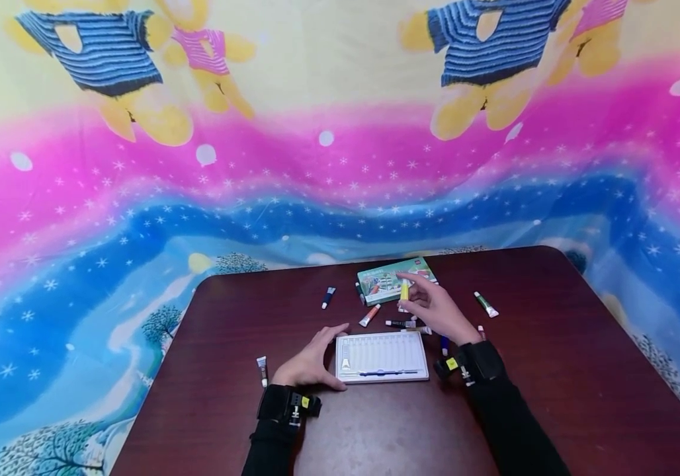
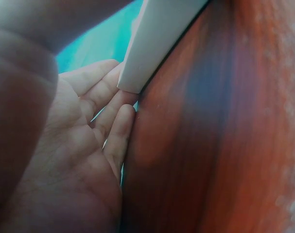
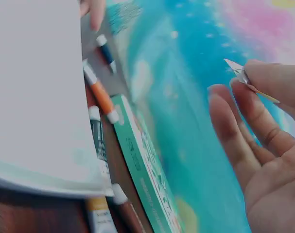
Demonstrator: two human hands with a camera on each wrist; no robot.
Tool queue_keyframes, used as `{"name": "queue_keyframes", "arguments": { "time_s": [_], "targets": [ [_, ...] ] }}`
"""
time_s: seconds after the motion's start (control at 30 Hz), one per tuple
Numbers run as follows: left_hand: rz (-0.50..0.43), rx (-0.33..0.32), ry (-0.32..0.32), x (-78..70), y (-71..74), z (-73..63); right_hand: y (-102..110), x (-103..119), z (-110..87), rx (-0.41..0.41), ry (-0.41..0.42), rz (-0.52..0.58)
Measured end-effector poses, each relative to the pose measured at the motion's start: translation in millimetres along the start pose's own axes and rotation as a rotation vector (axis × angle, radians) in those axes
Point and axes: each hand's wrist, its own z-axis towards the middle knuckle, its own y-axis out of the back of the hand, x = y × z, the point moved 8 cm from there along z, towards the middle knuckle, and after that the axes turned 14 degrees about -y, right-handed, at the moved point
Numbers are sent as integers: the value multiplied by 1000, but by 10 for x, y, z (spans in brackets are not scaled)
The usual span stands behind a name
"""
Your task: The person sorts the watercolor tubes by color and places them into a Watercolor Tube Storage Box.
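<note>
My left hand holds the left side of a white plastic tray, thumb at the near corner and fingers at the far one. Lying in the tray are a paint tube in the leftmost slot and a thin blue paintbrush along the front. Beyond the tray, my right hand pinches a yellow paint tube between thumb and fingertips, in front of a green box. In the right wrist view the crimped end of that tube pokes out from the fingers.
Several paint tubes lie scattered: dark blue, orange, black, green, blue, and a dark one left of my left hand. A patterned cloth hangs behind the brown table.
</note>
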Motion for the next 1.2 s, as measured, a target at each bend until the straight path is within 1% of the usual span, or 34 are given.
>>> {"name": "queue_keyframes", "arguments": {
  "time_s": [0.1,0.17,0.27,0.4,0.6,0.73,0.97,1.1,1.2],
  "targets": [
    [-5,-1,1,5,1,-4,20,-6,-49,29,-8,114],
    [-12,-5,4,7,0,-6,45,-3,-69,36,-5,169],
    [-14,-8,4,6,5,-5,96,30,-93,20,7,226],
    [-11,-10,-1,6,13,0,151,72,-117,-14,21,268],
    [-13,-8,-11,7,7,-8,171,34,-113,-50,1,282],
    [-7,-4,-7,11,-4,-16,176,0,-112,-82,-20,281],
    [1,5,2,23,-6,-9,191,-32,-128,-128,-45,323],
    [-4,2,6,34,-5,-2,218,-41,-127,-179,-62,291],
    [-4,-1,4,38,-3,5,226,-54,-111,-189,-82,280]
  ]
}}
